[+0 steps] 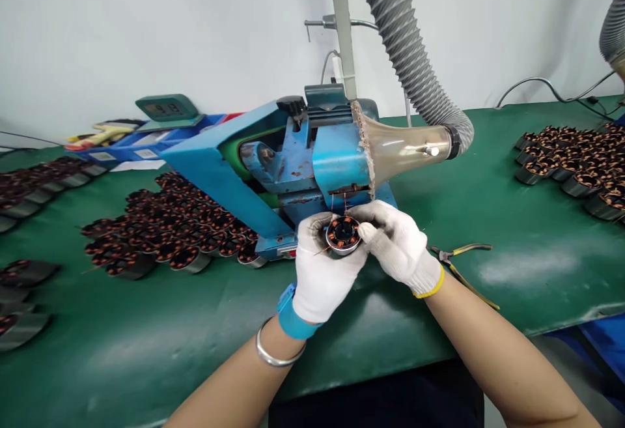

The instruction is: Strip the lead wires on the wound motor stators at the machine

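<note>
A motor stator (343, 234) with copper windings round a dark centre faces upward between my gloved hands. My left hand (322, 278) is closed round its left and lower side. My right hand (398, 239) has its thumb at the stator's right rim, fingers curled beyond it; the index fingertip is partly hidden. Thin copper wires rise from the stator toward the slot under the blue housing of a belt-driven machine (342, 161). Whether the wire ends touch anything inside the slot, I cannot tell.
Many stators (185, 226) stand in a group left of the machine, with another group (581, 161) at the far right. Pliers (459, 258) lie beside my right wrist. A grey hose (405, 37) joins the machine's clear funnel (405, 144). Behind are a clock (166, 109) and blue bins (141, 148).
</note>
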### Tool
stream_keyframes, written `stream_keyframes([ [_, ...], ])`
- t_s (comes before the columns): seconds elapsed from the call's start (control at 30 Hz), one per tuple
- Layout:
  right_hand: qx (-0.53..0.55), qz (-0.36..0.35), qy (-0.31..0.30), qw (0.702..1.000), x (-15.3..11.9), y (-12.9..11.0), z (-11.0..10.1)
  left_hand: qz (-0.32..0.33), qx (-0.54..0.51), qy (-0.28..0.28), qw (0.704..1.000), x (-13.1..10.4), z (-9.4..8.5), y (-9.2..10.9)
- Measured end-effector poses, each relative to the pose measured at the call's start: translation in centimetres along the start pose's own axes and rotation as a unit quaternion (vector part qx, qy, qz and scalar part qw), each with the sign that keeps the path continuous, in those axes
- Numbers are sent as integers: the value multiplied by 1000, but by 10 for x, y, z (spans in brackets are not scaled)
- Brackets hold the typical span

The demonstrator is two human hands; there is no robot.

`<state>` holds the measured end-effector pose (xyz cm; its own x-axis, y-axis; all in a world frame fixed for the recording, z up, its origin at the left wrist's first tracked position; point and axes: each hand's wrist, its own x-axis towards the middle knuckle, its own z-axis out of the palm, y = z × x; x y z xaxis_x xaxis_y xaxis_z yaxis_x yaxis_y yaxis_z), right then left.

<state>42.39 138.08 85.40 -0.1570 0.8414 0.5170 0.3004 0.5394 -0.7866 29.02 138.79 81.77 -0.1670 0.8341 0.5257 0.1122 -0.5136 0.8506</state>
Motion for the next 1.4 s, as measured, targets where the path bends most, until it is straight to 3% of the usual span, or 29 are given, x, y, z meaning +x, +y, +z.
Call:
stream_keyframes([
  [0.07, -117, -16, -18, 993, 0, -3, -4, 6, -4, -21, 1000, -1, -2, -1],
  [0.13, -164, 35, -29, 985, 1, -4, -7, -12, -9, -54, 998, -1, -3, 0],
  [0.2, -80, 125, -8, 989, 5, -2, -9, -37, -5, -69, 997, -2, -3, 2],
  [0.3, 110, 214, 112, 964, 10, 5, -13, -66, 19, -42, 997, -3, -4, 4],
  [0.37, 128, 236, 143, 953, 12, 7, -13, -90, 6, -37, 995, -4, -5, 4],
  [0.4, 108, 240, 120, 957, 11, 6, -11, -105, -11, -44, 993, -3, -5, 4],
  [0.5, 24, 217, 15, 976, 7, -1, 2, -129, -49, -64, 988, 1, -5, 4],
  [0.57, -1, 191, -6, 982, 4, -6, 13, -134, -40, -65, 988, 6, -5, 5],
  [0.7, 22, 186, 2, 982, 6, -9, 24, -117, -7, -48, 992, 17, -5, 10],
  [0.87, 68, 179, 8, 981, 10, -8, 22, -79, 45, -37, 995, 25, -3, 14],
  [1.13, 163, 159, 19, 974, 7, -1, 21, -79, 54, -50, 994, 31, 1, 19],
  [1.4, 82, 147, 54, 984, -3, 1, 25, -81, 7, -67, 994, 23, -4, 16],
])
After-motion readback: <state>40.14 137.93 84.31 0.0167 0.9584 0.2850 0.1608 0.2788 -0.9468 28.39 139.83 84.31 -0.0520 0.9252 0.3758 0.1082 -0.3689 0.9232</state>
